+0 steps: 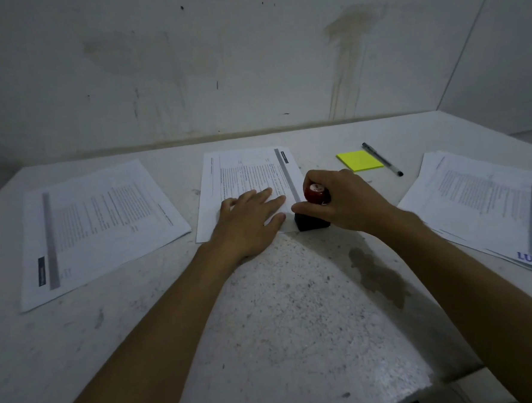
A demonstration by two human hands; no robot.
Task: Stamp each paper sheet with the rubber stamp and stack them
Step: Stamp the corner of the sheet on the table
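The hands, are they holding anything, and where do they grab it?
The right hand grips the rubber stamp by its red handle. The left hand holds nothing; it lies flat on the middle sheet.

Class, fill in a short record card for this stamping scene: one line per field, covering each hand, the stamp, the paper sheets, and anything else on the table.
left hand: flat, palm down, pressing the middle sheet
right hand: closed around the rubber stamp
rubber stamp: upright, red handle, black base down at the middle sheet's near right corner
left sheet: lying apart, untouched
right stack: several sheets, blue lettering on a near corner
other items: yellow sticky notes with a pen beside them
surface: pale speckled table against a wall
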